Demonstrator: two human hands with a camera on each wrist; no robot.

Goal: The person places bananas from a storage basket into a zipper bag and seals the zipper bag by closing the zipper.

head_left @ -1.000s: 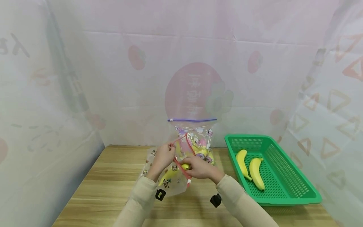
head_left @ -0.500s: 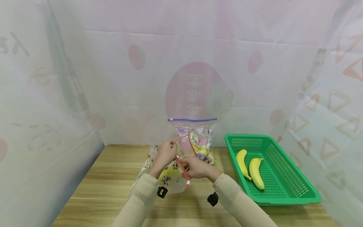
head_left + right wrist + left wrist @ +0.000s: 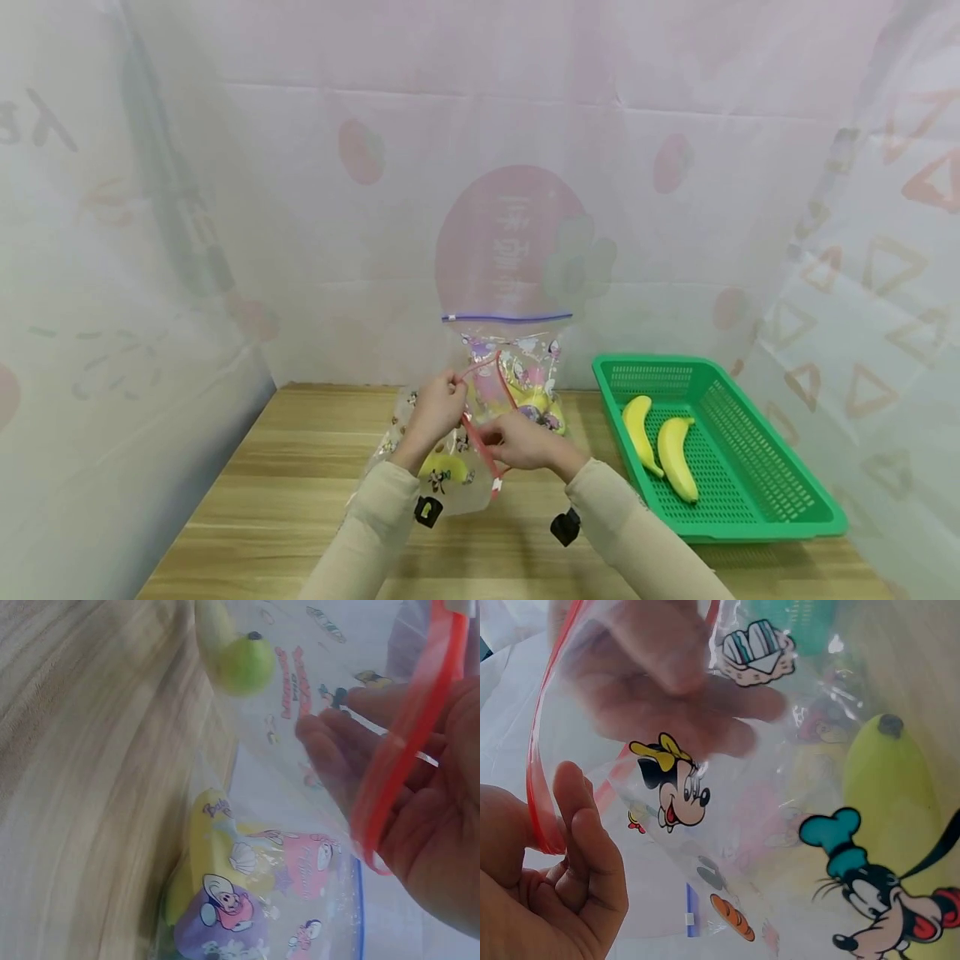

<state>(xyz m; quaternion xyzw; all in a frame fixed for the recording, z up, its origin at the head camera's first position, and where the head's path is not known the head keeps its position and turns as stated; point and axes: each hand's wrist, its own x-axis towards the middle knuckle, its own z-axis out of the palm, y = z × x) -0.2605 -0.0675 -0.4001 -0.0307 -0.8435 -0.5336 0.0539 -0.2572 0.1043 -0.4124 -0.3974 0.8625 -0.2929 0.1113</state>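
My left hand pinches the red zip rim of a clear zip bag printed with cartoon figures, holding its mouth apart. A yellow-green banana lies inside the bag; in the right wrist view its dark-tipped end shows through the plastic. My right hand reaches into the bag's mouth, its fingers extended and holding nothing, apart from the banana. Behind this bag stands a second clear bag with a blue zip, which has yellow and purple things in it.
To the right, a green plastic basket holds two bananas. The wooden table runs back to a pale printed curtain, which also closes in both sides.
My right hand has let go of the banana, which has slid deeper into the bag. The left hand has shifted slightly and keeps its hold on the rim.
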